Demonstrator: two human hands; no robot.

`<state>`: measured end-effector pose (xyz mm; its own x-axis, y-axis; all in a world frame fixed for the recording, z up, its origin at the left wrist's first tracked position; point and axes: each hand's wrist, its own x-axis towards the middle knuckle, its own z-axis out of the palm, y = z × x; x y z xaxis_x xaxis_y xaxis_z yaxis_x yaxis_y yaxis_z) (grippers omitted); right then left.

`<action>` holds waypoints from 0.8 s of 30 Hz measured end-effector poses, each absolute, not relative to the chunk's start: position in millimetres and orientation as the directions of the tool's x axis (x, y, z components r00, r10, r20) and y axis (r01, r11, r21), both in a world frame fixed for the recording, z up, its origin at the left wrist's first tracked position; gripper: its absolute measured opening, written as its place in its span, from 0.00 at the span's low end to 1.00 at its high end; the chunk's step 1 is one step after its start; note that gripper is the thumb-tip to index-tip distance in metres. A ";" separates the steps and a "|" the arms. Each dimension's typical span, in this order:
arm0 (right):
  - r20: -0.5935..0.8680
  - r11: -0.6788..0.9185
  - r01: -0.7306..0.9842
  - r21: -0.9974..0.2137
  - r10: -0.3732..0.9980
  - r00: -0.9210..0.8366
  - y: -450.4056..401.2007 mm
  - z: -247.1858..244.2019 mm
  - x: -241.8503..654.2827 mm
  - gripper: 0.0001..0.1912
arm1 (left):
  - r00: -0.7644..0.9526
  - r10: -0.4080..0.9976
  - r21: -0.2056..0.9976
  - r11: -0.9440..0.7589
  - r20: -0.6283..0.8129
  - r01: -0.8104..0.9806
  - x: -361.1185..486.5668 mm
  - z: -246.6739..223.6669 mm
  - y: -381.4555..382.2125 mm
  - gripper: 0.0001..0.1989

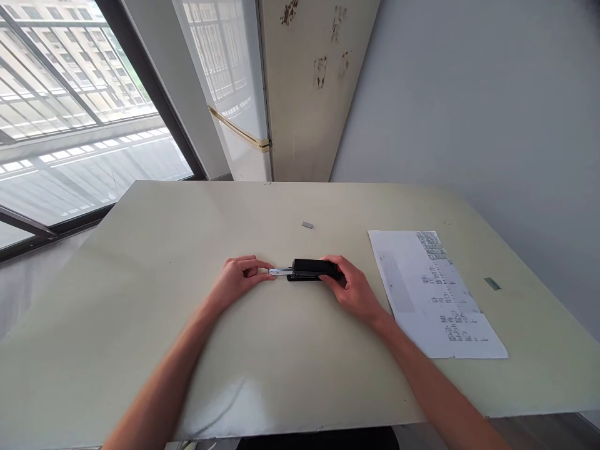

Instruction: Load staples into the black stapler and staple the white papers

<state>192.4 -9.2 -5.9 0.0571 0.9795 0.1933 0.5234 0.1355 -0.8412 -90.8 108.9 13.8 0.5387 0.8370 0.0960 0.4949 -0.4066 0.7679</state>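
Along the front edge of the tabletop [140,281], a bright patch of glare left of centre; something black [319,439] below that edge, mostly hidden. Past it, both forearms [180,356] reaching inward, one from each side.

Near mid-tabletop, a black stapler [314,267], lying crosswise. Unclear whether resting on the surface or held just above. Pinches with the left hand [240,277], thumb and forefinger closed on the outer end of the metal slide [281,272] projecting from the stapler's left end; other fingers curled. Grips with the right hand [349,286] around the stapler's right end, thumb on the near side, fingers on the far side.

Right of the right hand, toward the tabletop's right edge, a white printed sheet [407,281], partly beneath or behind the right forearm. Farther right, between sheet and right edge, a small greenish strip [492,284], set at a slant.

Beyond the stapler, toward the far edge, a small grey bar [307,225], lying alone.

Past the far edge, a refrigerator [244,87] with gold trim and brown-marked side; window [70,81] with railings outside to the left, plain wall [469,94] to the right.
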 end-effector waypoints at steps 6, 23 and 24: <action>0.207 0.151 0.518 -0.842 0.977 0.052 -10.4 -5.1 191.5 0.14 | 0.525 0.851 0.822 -0.312 0.019 0.477 -97.0 24.2 111.6 0.19; 0.619 0.494 0.781 -0.383 0.764 -0.179 -53.6 75.9 166.2 0.16 | 0.365 0.658 0.451 0.734 -0.659 -0.508 -1.8 102.3 38.0 0.15; 0.599 0.489 0.789 -0.372 0.776 -0.198 -57.2 80.1 166.9 0.17 | 0.402 0.634 0.446 0.762 -0.661 -0.469 8.6 104.7 32.0 0.16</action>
